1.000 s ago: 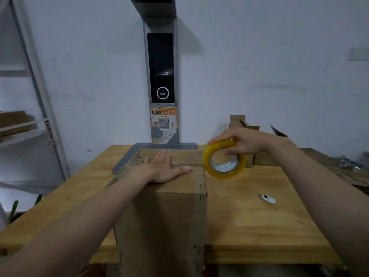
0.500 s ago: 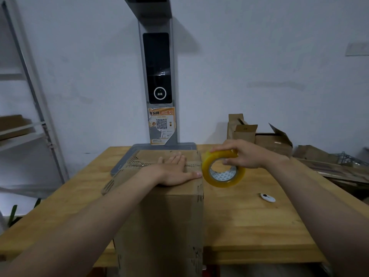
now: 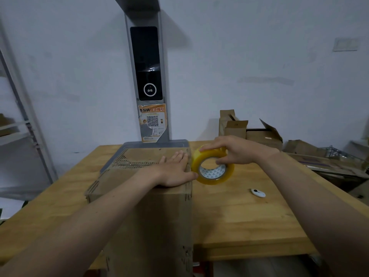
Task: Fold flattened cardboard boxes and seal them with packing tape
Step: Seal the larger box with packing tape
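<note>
A tall brown cardboard box point(image 3: 147, 216) stands upright against the near edge of the wooden table point(image 3: 249, 216), its top flaps folded shut. My left hand point(image 3: 175, 170) lies flat on the right part of the box top, fingers straight, thumb at the right edge. Just beyond that edge my right hand point(image 3: 235, 149) grips a roll of yellowish packing tape point(image 3: 212, 166), fingers over its rim and thumb in the core. The roll is upright and touches my left thumb.
A small white oval object point(image 3: 258, 192) lies on the table right of the box. A grey scanner stand point(image 3: 147, 80) rises behind the box. Opened cardboard boxes point(image 3: 249, 128) and flattened cardboard point(image 3: 327, 162) lie at the back right. A metal shelf point(image 3: 22, 124) stands on the left.
My right hand has brought the tape roll down and left, up against the box's right top edge. My left hand has slid a little toward that edge.
</note>
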The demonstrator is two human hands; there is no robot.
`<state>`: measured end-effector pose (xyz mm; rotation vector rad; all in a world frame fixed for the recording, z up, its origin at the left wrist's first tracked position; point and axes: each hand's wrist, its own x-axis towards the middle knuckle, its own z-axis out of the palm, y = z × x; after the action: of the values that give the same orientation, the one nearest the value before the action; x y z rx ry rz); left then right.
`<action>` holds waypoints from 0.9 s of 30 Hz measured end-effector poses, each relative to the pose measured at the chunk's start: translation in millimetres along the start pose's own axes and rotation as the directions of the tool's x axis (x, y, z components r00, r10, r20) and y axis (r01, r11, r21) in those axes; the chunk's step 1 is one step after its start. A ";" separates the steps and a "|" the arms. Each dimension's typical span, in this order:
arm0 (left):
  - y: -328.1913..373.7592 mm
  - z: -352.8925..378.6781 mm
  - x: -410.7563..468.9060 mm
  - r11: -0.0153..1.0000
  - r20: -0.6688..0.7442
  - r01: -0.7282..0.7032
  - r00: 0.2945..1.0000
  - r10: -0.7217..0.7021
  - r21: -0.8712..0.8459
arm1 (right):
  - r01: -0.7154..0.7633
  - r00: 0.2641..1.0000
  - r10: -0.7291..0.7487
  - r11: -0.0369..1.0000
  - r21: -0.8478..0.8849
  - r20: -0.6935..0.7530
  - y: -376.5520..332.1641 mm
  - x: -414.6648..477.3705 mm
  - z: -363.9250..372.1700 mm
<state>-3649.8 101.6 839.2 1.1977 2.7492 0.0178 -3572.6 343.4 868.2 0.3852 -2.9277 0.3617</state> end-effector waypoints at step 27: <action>-72.2 0.0 -61.7 0.951 -0.010 0.300 0.953 -0.302 -0.069 | -0.204 0.978 0.205 0.979 -0.028 0.040 -39.1 -3.6 58.7</action>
<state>-3660.8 7.3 842.1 0.7548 2.8922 0.0888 -3566.2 292.4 819.8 0.0890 -3.0188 0.3489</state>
